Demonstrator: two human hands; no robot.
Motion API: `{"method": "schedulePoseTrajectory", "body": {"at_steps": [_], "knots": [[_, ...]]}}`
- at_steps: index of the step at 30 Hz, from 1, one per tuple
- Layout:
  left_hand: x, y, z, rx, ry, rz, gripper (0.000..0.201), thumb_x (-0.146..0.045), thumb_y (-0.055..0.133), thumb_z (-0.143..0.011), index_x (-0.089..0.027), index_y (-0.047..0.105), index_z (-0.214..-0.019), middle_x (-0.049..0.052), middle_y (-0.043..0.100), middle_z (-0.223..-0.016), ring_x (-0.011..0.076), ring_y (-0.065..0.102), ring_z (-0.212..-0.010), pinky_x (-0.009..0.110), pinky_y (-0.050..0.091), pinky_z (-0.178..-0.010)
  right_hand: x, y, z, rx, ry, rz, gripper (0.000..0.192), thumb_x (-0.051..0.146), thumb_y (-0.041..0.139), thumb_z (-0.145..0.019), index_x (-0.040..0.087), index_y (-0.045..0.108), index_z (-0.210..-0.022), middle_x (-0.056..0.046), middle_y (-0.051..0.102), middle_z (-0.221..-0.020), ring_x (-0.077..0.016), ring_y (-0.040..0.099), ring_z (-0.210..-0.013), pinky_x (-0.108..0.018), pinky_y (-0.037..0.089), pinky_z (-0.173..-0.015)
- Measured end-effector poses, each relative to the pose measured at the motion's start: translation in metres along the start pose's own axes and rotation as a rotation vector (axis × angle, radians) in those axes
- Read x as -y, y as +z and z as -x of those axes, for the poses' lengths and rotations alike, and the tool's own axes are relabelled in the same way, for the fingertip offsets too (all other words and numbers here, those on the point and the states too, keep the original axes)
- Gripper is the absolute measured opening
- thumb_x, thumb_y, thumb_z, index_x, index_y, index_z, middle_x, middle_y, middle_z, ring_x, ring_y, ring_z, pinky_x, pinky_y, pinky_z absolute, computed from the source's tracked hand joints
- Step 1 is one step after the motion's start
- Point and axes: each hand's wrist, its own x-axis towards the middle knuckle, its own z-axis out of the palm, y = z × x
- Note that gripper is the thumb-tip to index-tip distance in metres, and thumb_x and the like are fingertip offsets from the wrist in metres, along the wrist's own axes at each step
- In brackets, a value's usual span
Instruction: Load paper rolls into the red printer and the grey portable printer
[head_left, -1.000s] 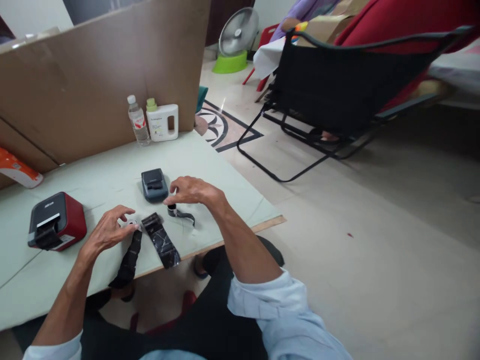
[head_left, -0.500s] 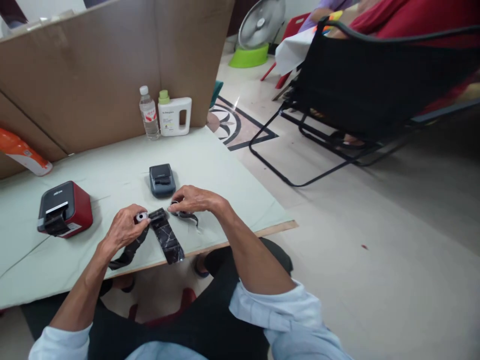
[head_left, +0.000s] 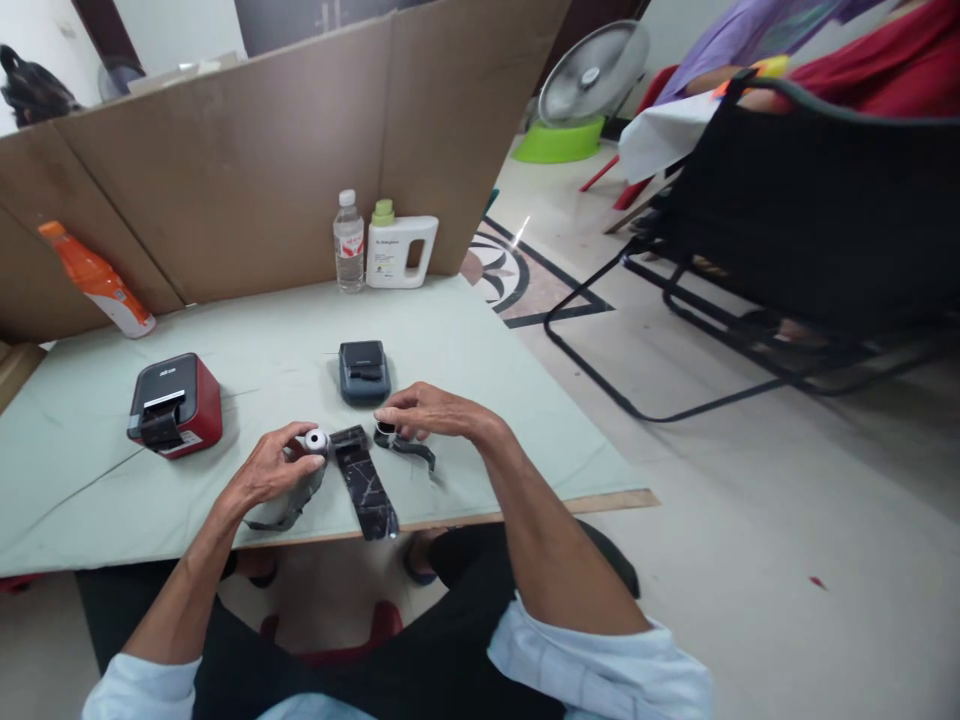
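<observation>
A pale green table [head_left: 225,330] fills the left half of the frame, backed along its upper edge by a folded cardboard screen [head_left: 247,170]; a black folding chair [head_left: 787,230] and a floor fan [head_left: 592,80] occupy the upper right, on a tiled floor.

On the table stand a red label printer [head_left: 176,405] at centre left, a smaller dark grey printer [head_left: 364,372] just above the hands, a white jug with a green cap [head_left: 397,250] touching a clear water bottle [head_left: 348,242] at the screen's foot, and an orange bottle [head_left: 97,283] lying tilted at far left.

Near the table's lower edge, the person's left hand [head_left: 274,472] pinches a small white spool [head_left: 316,439] between thumb and fingertips, a dark ribbon [head_left: 289,505] trailing from it down toward the edge. Just beside the spool lies a flat black strip [head_left: 365,482], apart from both hands, its lower end at the table's rim. The right hand [head_left: 431,410] arches over a second small spool [head_left: 385,432] with a short curled tail [head_left: 416,452], fingertips resting on it; whether that grip has closed cannot be told.

Judging by this layout, the ribbon work looks early: both spools sit outside the printers, one only pinched, the other merely touched, with both printers' lids down.
</observation>
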Motion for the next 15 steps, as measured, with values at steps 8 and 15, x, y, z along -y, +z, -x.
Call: {"method": "schedulePoseTrajectory", "body": {"at_steps": [8, 15], "knots": [[0.0003, 0.0043, -0.0052, -0.054, 0.053, 0.020, 0.036, -0.043, 0.065, -0.089, -0.017, 0.077, -0.109, 0.006, 0.075, -0.095, 0.0190, 0.066, -0.082, 0.028, 0.051, -0.072, -0.0045, -0.0015, -0.0019, -0.002, -0.010, 0.032, 0.069, 0.079, 0.072, -0.077, 0.013, 0.078, -0.094, -0.012, 0.076, -0.085, -0.0222, 0.071, -0.080, -0.029, 0.055, -0.067], [0.0048, 0.0052, -0.0041, -0.027, 0.048, 0.057, 0.039, -0.037, 0.067, -0.085, -0.016, 0.074, -0.117, 0.005, 0.074, -0.091, 0.0176, 0.065, -0.077, 0.027, 0.050, -0.069, -0.0068, -0.0007, -0.0040, -0.021, -0.015, 0.037, 0.066, 0.078, 0.071, -0.079, 0.013, 0.078, -0.094, -0.012, 0.077, -0.085, -0.0231, 0.072, -0.082, -0.028, 0.056, -0.066]]}}
